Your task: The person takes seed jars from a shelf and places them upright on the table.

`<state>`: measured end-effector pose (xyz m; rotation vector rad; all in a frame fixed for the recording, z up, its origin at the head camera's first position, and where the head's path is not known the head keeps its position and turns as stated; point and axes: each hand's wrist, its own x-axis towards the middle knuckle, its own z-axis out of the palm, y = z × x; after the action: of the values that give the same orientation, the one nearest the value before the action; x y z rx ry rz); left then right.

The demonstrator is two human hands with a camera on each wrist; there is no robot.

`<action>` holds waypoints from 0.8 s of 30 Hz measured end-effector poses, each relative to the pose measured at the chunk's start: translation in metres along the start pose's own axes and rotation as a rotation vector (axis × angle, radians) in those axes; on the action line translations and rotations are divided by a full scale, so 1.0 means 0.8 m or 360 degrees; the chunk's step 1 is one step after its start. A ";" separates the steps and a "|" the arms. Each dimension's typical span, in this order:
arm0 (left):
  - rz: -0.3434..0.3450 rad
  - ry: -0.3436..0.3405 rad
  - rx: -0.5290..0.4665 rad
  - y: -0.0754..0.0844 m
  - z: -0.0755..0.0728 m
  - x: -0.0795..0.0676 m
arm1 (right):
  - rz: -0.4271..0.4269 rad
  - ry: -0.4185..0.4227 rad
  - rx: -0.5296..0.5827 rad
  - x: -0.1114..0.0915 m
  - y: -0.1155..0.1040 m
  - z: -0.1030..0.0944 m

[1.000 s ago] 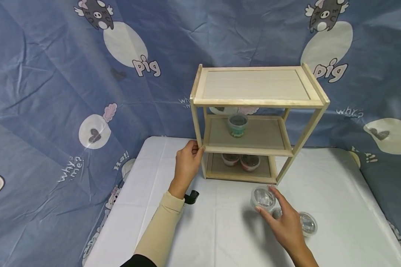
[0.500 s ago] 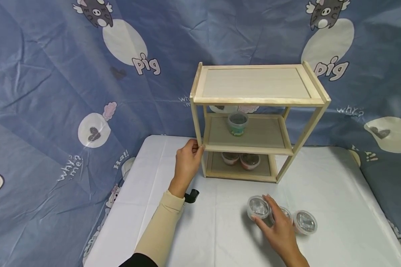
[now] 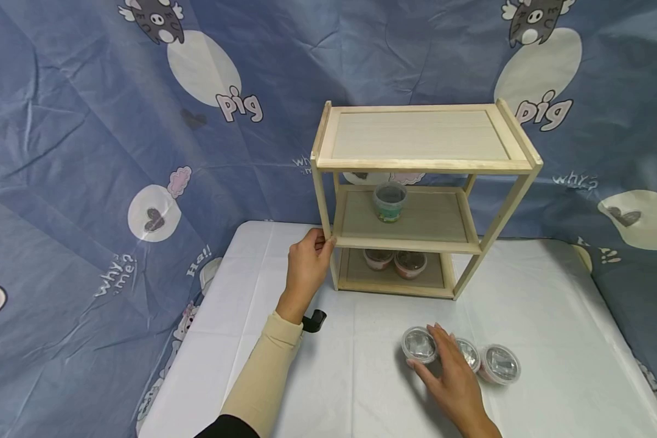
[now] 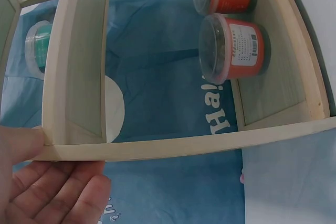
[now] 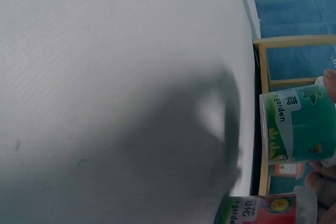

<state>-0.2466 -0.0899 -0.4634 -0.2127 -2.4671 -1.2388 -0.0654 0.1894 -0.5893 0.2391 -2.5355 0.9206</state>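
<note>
My left hand (image 3: 306,261) grips the left front post of a small three-tier wooden shelf (image 3: 421,137) at its middle tier. In the left wrist view the thumb lies on one side of the post (image 4: 157,149), with the fingers on the other. My right hand (image 3: 451,383) holds a clear-lidded plastic cup (image 3: 419,345) low over the table, thumb and fingers around its rim. This cup's green printed label (image 5: 302,124) shows in the right wrist view. Just right of it, partly behind the hand, is a second lidded cup (image 3: 469,354), and beside that a third cup (image 3: 500,364).
On the middle tier stands a green-labelled cup (image 3: 390,203). Two red-labelled cups, one at the left (image 3: 378,259) and one at the right (image 3: 410,265), sit on the bottom tier. A white cloth (image 3: 558,328) covers the table, and blue printed fabric (image 3: 285,73) hangs behind.
My right hand has carried its cup down and toward the left, nearer the tabletop in front of the shelf. The left hand keeps its grip on the post.
</note>
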 end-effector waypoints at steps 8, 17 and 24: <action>-0.0008 -0.0001 0.0002 0.000 -0.001 0.001 | -0.0085 -0.0025 -0.0070 -0.001 0.004 0.006; 0.0000 0.0003 -0.0011 -0.001 0.000 0.001 | -0.0066 -0.0068 -0.0111 0.001 -0.001 0.004; -0.0042 -0.0018 -0.0015 0.000 -0.001 0.001 | -0.0069 -0.0089 -0.0130 0.001 -0.003 0.003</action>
<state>-0.2473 -0.0906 -0.4630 -0.1907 -2.4820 -1.2635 -0.0661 0.1859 -0.5894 0.2978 -2.6020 0.8026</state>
